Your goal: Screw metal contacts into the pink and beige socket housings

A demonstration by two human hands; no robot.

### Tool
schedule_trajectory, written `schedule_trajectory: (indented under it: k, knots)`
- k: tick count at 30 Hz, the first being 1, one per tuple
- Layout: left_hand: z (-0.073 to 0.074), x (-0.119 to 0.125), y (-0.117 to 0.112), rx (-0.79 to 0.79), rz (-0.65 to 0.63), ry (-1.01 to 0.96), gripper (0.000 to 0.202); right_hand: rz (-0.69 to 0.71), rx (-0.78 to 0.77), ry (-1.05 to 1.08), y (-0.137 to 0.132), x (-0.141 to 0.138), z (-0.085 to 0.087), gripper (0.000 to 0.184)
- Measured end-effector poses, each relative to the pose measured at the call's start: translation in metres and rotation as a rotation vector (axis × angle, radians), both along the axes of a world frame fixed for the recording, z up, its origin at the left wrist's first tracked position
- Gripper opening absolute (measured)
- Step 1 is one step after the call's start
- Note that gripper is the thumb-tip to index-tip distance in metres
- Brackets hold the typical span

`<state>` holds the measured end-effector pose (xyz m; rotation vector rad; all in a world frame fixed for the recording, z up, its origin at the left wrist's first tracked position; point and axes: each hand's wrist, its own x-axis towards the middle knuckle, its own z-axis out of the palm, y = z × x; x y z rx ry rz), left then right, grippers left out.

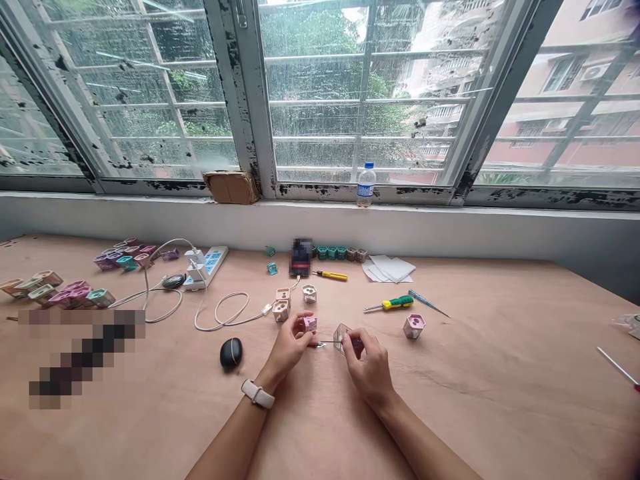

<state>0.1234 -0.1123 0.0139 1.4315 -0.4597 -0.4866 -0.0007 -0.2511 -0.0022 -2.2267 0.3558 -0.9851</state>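
Note:
My left hand (289,343) is closed around a small pink pencil sharpener piece (310,324), pinched between fingers and thumb. Closed on a thin screwdriver is my right hand (369,363); its metal shaft (330,342) points left toward my left fingertips, and its dark handle is mostly covered by the fingers. Just behind the right fingers stands a clear hexagonal case (341,332). A small shiny scrap (321,345) lies below the shaft. Beyond my left hand are cream two-hole sharpeners (281,310), and to the right stands a pink-topped sharpener (415,326).
A green-yellow screwdriver (397,303), blue tweezers-like tool (429,303) and yellow cutter (334,275) lie behind. A black mouse-like object (231,354) is left. White cables run to a power strip (213,267). Several coloured sharpeners (75,293) stand far left.

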Motion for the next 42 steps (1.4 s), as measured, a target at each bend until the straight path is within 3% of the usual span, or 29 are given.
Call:
schedule_trajectory:
  k: [21,42]
  knots:
    - [-0.0067,0.0023,-0.0001,0.028,-0.017,-0.104,0.041,0.010,-0.063,-0.037,0.0009,0.0005,0.0011,0.026]
    - [-0.0036,-0.0013,0.0022,0.080,-0.021,-0.184,0.040,0.007,-0.080,-0.052,-0.0001,0.0000,-0.0004,0.025]
